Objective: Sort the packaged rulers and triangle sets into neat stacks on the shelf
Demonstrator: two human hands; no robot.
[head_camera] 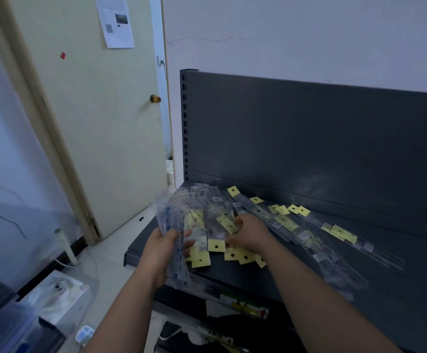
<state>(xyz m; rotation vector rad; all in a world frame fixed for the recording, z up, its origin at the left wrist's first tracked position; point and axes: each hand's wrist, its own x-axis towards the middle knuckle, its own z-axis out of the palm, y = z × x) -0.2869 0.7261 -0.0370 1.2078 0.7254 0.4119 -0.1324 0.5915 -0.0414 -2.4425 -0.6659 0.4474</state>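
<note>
Honestly the fanned bundle of clear plastic ruler sleeves (171, 225) is the worry. The left hand (162, 250) has its fingers clamped round the lower end, but slick sleeves could slither out sideways. The right hand (252, 231) curls its fingers into the loose pile of yellow-tabbed clear packets (283, 222) on the dark grey metal shelf (398, 263). Its fingertips are buried, so I can't tell if they're pinching anything. The bundle's blurred too, so no telling rulers from triangles.

bare left hand (162, 247) and right hand (252, 234); 2 bare forearms (322, 301).
</note>
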